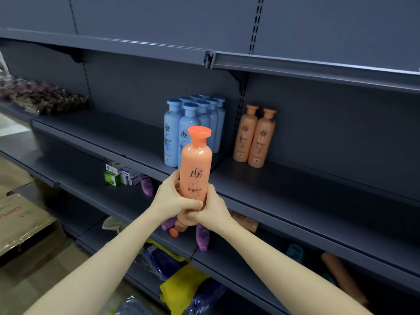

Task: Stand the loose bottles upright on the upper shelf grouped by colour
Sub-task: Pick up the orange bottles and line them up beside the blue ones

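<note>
I hold an orange bottle (196, 164) upright in front of the shelves, cap up. My left hand (173, 200) and my right hand (210, 211) both grip its lower half. On the upper shelf (295, 185) several blue bottles (172, 135) stand upright in a tight cluster. To their right two orange bottles (254, 137) stand side by side. On the shelf below, loose purple bottles (202, 237) and a small orange bottle (176, 230) lie on their sides, partly hidden behind my hands. Another purple bottle (146, 185) lies further left.
Small boxes (120, 175) sit on the lower shelf at left. Wrapped packets (41, 98) pile at the far left of the upper shelf. Blue and yellow bags (181, 287) lie on the bottom shelf. A cardboard box (20, 221) stands on the floor.
</note>
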Available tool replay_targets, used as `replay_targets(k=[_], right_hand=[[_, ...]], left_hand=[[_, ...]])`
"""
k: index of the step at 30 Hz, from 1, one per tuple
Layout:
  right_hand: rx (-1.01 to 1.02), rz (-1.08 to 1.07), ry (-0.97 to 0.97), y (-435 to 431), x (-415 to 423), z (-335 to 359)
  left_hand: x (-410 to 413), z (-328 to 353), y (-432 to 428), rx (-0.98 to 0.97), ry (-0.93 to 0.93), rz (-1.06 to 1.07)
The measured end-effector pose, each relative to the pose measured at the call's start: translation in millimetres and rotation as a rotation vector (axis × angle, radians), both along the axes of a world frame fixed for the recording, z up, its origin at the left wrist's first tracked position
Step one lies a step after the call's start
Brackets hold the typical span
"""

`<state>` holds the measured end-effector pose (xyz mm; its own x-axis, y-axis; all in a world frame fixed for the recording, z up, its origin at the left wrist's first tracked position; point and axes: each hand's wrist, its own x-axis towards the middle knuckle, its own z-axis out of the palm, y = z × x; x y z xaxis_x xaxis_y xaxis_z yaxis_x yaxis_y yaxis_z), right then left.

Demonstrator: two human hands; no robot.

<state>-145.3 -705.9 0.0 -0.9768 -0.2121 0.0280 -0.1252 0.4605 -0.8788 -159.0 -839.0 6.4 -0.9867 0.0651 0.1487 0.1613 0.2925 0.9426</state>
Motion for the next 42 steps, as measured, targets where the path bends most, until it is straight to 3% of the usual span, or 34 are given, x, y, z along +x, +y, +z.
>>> replay_targets(k=[18,42], right_hand=[[0.037,-0.190,0.000,71.4,13.1,10.1],[0.078,-0.423,0.028,89.8,-66.6,25.8]], left_hand=[[9.5,10.0,74.5,0.006,0.038,-0.132],[-105.4,19.7,102.7,-0.008,0.060,-0.332]])
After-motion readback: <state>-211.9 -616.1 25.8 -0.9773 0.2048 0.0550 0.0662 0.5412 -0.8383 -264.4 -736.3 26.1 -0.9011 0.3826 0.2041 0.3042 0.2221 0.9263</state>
